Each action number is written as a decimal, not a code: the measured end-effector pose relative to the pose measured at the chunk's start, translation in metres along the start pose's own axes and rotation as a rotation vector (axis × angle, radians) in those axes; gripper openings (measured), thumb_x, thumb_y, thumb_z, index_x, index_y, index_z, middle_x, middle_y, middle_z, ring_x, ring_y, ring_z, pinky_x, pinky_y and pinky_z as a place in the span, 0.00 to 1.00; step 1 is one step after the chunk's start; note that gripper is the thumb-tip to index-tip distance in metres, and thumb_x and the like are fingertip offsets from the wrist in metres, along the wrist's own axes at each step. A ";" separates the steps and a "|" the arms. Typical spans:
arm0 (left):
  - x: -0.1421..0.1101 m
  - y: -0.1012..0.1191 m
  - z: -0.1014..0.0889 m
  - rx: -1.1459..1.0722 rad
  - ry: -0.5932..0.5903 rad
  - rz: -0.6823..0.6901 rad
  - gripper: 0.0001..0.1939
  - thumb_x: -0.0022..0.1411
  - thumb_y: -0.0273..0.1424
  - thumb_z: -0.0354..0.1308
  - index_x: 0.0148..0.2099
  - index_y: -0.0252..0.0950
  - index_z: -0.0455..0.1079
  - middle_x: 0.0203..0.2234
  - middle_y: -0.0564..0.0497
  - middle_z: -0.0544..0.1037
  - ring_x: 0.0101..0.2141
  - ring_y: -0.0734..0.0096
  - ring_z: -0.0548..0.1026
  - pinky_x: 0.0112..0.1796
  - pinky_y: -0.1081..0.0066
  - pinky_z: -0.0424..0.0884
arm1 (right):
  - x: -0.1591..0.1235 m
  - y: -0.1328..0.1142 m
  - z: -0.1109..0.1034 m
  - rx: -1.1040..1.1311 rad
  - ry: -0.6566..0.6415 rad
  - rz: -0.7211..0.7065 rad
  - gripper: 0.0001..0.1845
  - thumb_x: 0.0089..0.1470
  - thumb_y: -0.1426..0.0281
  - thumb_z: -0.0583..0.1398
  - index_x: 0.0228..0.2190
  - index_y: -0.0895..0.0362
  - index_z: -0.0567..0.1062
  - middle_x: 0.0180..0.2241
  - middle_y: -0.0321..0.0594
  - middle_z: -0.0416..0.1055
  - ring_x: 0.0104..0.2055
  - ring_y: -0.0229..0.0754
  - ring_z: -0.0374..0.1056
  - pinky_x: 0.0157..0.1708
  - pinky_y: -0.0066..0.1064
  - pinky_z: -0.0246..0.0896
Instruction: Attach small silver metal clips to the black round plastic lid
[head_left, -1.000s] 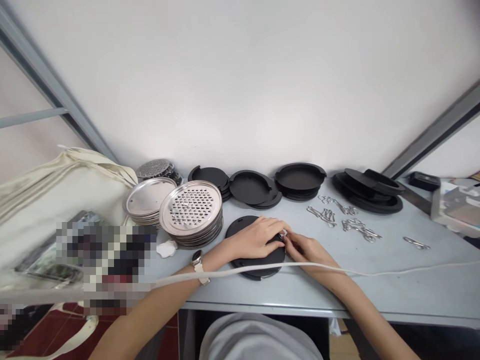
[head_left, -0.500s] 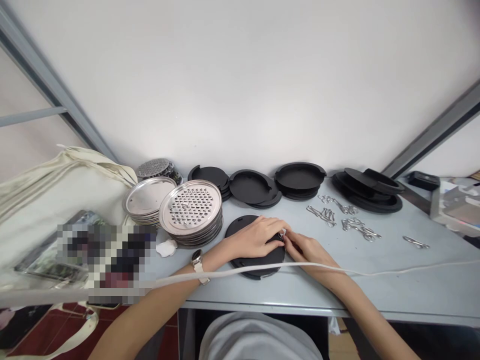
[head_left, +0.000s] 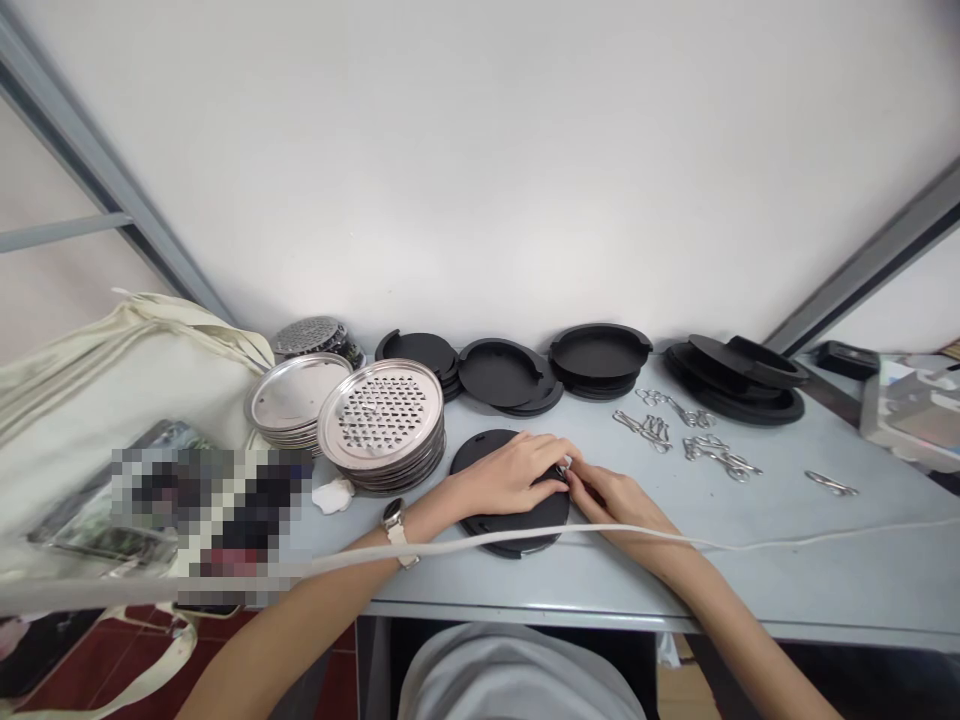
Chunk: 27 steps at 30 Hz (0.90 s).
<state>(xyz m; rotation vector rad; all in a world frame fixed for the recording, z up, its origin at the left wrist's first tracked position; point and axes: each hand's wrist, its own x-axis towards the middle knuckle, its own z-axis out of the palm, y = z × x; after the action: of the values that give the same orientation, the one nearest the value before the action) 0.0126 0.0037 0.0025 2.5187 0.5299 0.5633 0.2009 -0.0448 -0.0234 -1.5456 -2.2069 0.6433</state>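
A round black plastic disc (head_left: 480,462) with small slots lies flat on the table in front of me. My left hand (head_left: 517,475) rests across its top, thumb and fingers closing toward the right edge and holding the disc. At that edge my right hand (head_left: 600,490) pinches a small shiny metal piece, which looks like a wire clip (head_left: 561,473); the fingers hide most of it. To the right lie several loose wire clips (head_left: 645,430) of the same bright metal, with one clip (head_left: 831,484) apart from them.
Left of the disc stand a stack of metal grater discs (head_left: 382,415) and a stack of plain metal lids (head_left: 300,395). Black round trays (head_left: 600,355) line the wall. A white cable (head_left: 480,541) crosses in front of my forearms. A cream bag (head_left: 172,380) sits at left.
Both hands stay at the disc's right edge. Fingers shift only slightly around the metal piece, and less of it shows now.
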 end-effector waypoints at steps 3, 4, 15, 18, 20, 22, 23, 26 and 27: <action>0.000 0.000 0.001 -0.028 0.015 -0.006 0.14 0.62 0.26 0.51 0.50 0.36 0.58 0.44 0.45 0.70 0.46 0.65 0.68 0.50 0.64 0.60 | 0.000 0.000 0.000 -0.003 0.005 -0.002 0.16 0.61 0.63 0.45 0.32 0.56 0.69 0.28 0.41 0.73 0.27 0.40 0.68 0.28 0.30 0.58; 0.000 0.000 0.001 -0.034 0.020 -0.006 0.15 0.61 0.25 0.51 0.51 0.36 0.58 0.45 0.45 0.69 0.47 0.64 0.67 0.51 0.64 0.60 | 0.000 -0.001 0.000 -0.003 0.007 -0.002 0.16 0.61 0.63 0.45 0.32 0.56 0.69 0.28 0.41 0.72 0.27 0.40 0.67 0.28 0.30 0.58; 0.001 0.000 0.001 -0.044 0.011 0.001 0.14 0.62 0.25 0.50 0.51 0.36 0.58 0.44 0.45 0.69 0.47 0.64 0.67 0.50 0.65 0.62 | 0.001 0.001 0.003 -0.052 0.010 -0.015 0.17 0.61 0.65 0.44 0.31 0.56 0.69 0.28 0.41 0.71 0.28 0.41 0.67 0.31 0.32 0.59; 0.001 0.000 0.001 -0.040 0.009 0.001 0.13 0.62 0.25 0.50 0.50 0.36 0.59 0.43 0.45 0.69 0.46 0.65 0.67 0.49 0.66 0.62 | 0.000 0.001 0.002 -0.048 0.002 -0.017 0.17 0.62 0.65 0.44 0.33 0.56 0.69 0.29 0.42 0.72 0.29 0.42 0.68 0.31 0.32 0.59; 0.001 0.000 0.001 -0.035 0.008 0.009 0.13 0.62 0.25 0.50 0.49 0.36 0.59 0.43 0.46 0.70 0.45 0.65 0.68 0.49 0.66 0.62 | 0.000 0.001 0.000 -0.032 -0.009 -0.012 0.18 0.62 0.64 0.44 0.33 0.57 0.70 0.30 0.43 0.72 0.29 0.42 0.68 0.31 0.32 0.59; 0.001 0.000 0.001 -0.034 0.005 0.018 0.13 0.62 0.25 0.50 0.49 0.35 0.59 0.42 0.46 0.70 0.45 0.65 0.68 0.49 0.67 0.62 | 0.000 0.000 -0.001 -0.024 -0.016 -0.007 0.17 0.61 0.64 0.44 0.34 0.57 0.70 0.30 0.43 0.73 0.29 0.42 0.69 0.30 0.31 0.59; 0.002 0.000 0.001 -0.033 0.005 0.018 0.12 0.62 0.25 0.50 0.49 0.36 0.59 0.42 0.46 0.70 0.45 0.65 0.68 0.48 0.67 0.62 | 0.000 0.000 -0.001 -0.026 -0.018 -0.003 0.17 0.61 0.64 0.45 0.34 0.57 0.70 0.30 0.43 0.73 0.28 0.41 0.69 0.29 0.31 0.59; 0.002 0.001 0.001 -0.032 0.003 0.004 0.12 0.62 0.25 0.51 0.49 0.36 0.59 0.42 0.46 0.70 0.44 0.65 0.68 0.48 0.66 0.62 | 0.000 0.000 -0.002 -0.040 -0.016 0.011 0.17 0.60 0.65 0.45 0.34 0.57 0.71 0.28 0.42 0.73 0.26 0.41 0.68 0.27 0.30 0.57; 0.002 0.002 0.001 -0.033 0.002 0.002 0.12 0.62 0.25 0.51 0.49 0.37 0.59 0.42 0.46 0.70 0.44 0.65 0.68 0.48 0.65 0.62 | 0.000 -0.001 -0.002 -0.042 -0.015 0.013 0.17 0.60 0.65 0.46 0.34 0.57 0.71 0.27 0.42 0.73 0.26 0.41 0.68 0.26 0.30 0.57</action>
<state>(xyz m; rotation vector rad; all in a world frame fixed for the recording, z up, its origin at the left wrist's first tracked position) 0.0151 0.0028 0.0031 2.4882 0.5151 0.5709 0.2015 -0.0444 -0.0212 -1.5821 -2.2367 0.6188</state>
